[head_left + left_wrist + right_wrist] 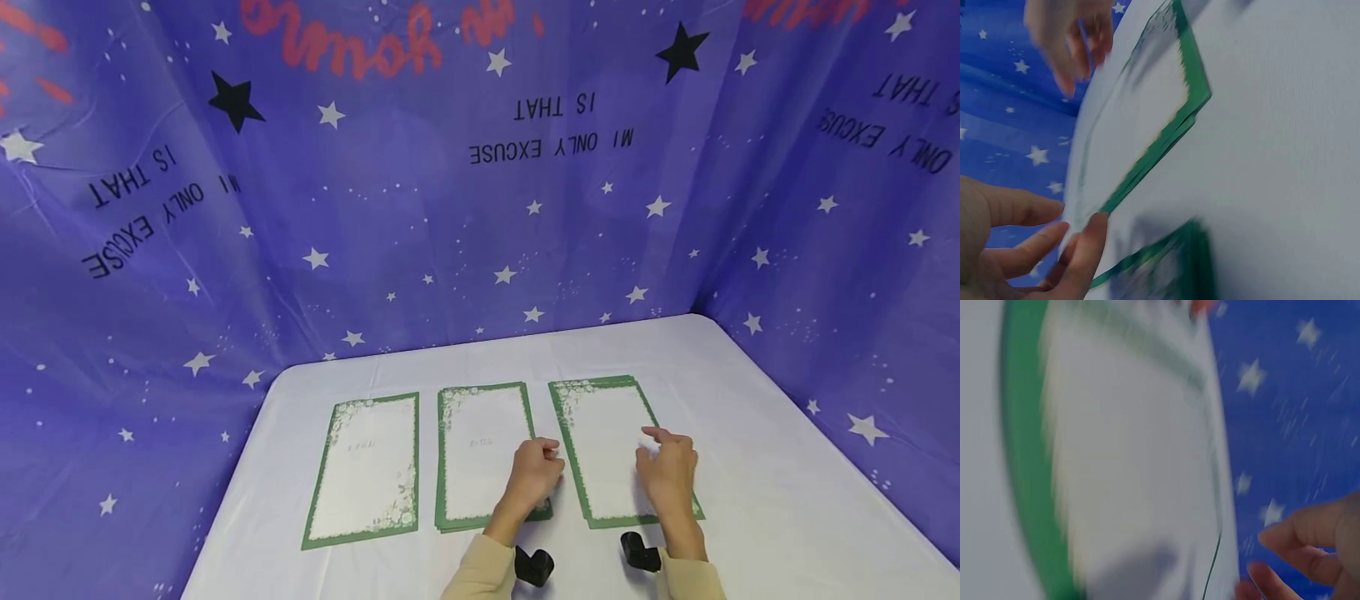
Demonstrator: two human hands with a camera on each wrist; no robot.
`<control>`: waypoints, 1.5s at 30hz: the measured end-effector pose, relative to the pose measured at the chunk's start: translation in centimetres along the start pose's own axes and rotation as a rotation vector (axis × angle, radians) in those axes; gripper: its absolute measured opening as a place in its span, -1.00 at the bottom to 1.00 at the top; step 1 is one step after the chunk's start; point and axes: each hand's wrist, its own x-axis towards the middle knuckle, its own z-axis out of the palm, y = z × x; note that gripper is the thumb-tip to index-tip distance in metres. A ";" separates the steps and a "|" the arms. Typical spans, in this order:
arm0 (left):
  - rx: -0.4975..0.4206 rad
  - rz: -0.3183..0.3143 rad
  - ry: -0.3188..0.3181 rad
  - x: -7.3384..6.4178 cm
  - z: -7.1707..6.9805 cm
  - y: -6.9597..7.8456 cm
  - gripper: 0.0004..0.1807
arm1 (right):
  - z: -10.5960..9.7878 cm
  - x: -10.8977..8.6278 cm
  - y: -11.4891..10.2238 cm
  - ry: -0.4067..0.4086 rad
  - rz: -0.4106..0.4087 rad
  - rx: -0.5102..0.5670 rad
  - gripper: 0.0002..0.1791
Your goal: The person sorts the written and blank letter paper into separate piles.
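My left hand (536,471) hovers by the right edge of the middle stack of green-bordered sheets (480,467), fingers loosely bent and nothing between them. In the left wrist view, the thumb and fingers of that hand (1082,250) stand apart, overlapping a sheet corner. Over the right stack of green-bordered sheets (607,458) is my right hand (667,471), its thumb and index finger spread around a gap. The right wrist view shows its fingers relaxed above the sheet (1135,437), holding nothing. Faint writing marks the middle stack's top sheet; the right stack's visible face looks unwritten.
A third green-bordered sheet (367,475) with faint writing and corner flowers lies at the left. All rest on a white-covered table (780,467). A purple star-printed curtain (450,233) encloses the back and both sides.
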 end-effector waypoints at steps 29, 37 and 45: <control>0.189 -0.159 0.433 -3.4 -9.4 -5.1 -0.48 | 8.2 -5.9 -6.8 -0.257 -0.064 0.066 -0.52; 0.153 -0.126 0.473 -3.6 -9.6 -4.9 -0.42 | 9.5 -7.1 -7.2 -0.135 -0.086 0.086 -0.54; 0.017 0.008 0.478 -4.4 -12.1 -5.2 -0.45 | 10.3 -7.9 -9.1 -0.112 0.036 0.452 -0.55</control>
